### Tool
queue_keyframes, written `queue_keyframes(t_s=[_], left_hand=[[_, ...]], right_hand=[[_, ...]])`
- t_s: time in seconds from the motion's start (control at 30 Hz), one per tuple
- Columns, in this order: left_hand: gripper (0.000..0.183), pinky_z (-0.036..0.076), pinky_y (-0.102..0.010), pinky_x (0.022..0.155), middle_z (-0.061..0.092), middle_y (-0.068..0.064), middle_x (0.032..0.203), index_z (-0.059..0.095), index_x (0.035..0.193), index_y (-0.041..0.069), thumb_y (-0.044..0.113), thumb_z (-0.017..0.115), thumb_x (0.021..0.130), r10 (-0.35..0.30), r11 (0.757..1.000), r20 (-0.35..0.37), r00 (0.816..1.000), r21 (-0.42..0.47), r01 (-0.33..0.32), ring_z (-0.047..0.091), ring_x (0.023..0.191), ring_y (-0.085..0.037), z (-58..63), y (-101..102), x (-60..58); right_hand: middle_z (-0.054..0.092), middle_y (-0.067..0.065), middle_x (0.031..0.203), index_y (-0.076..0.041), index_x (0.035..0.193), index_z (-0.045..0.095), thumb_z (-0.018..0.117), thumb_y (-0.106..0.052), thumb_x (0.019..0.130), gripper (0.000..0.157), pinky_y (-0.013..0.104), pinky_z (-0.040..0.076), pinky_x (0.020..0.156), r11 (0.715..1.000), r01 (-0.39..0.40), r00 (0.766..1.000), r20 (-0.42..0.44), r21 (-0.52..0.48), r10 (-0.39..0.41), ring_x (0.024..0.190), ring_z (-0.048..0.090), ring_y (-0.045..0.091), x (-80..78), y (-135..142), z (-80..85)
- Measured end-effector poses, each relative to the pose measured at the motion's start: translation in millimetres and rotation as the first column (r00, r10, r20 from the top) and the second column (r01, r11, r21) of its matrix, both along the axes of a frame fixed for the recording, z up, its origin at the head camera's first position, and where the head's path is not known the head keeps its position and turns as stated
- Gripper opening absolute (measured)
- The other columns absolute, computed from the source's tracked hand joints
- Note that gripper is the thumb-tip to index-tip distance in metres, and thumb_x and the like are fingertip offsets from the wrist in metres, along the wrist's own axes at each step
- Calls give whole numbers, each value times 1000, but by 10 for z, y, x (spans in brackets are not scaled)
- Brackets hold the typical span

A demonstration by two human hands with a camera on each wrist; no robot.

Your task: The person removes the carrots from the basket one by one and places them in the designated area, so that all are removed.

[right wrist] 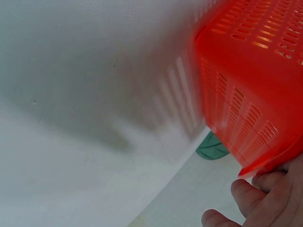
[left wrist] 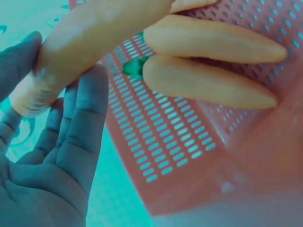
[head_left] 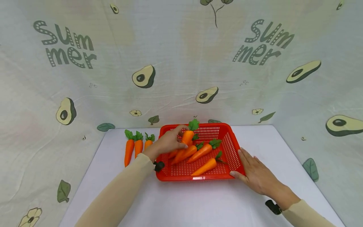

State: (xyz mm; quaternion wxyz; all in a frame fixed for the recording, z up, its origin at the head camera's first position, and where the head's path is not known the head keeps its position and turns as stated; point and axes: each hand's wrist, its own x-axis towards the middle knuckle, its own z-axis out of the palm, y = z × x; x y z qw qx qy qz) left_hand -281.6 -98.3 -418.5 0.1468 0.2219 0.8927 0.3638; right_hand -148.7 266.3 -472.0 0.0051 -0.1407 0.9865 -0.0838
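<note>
The left hand (head_left: 169,141) is pinching a carrot (head_left: 187,136) over the basket's (head_left: 204,177) ten o'clock, its tip possibly touching the other carrots (head_left: 201,153) inside, while the right hand (head_left: 256,175), fingers straight, is resting against the rim (head_left: 235,142) at four o'clock and three outer carrots (head_left: 138,146) are lying on the table (head_left: 204,205) at nine.

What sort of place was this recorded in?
Probably a makeshift filming corner, though I can't be certain: printed cloth surrounds the white tabletop on three visible sides, and carrots lie in and beside a red basket.
</note>
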Motion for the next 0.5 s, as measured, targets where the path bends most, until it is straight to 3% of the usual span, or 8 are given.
queue_keyframes(t_s=[0.33, 0.5], left_hand=[[70, 61, -41, 93, 63, -7, 132, 45, 151, 29, 23, 83, 93, 100, 994, -24, 995, 53, -98, 67, 113, -27, 80, -264, 43], [70, 61, -44, 95, 63, -10, 136, 44, 153, 30, 23, 82, 94, 152, 986, -29, 988, 67, -150, 68, 116, -30, 115, -430, 69]], right_hand=[[23, 27, 171, 7, 164, 22, 50, -73, 99, 106, 64, 32, 123, 1000, -2, 1000, -1, -1, 2, 155, 28, 47, 11, -1, -8], [23, 27, 171, 6, 164, 21, 56, -69, 99, 105, 64, 31, 123, 1000, 3, 1000, 2, -5, -3, 156, 25, 47, 15, -12, -7]])
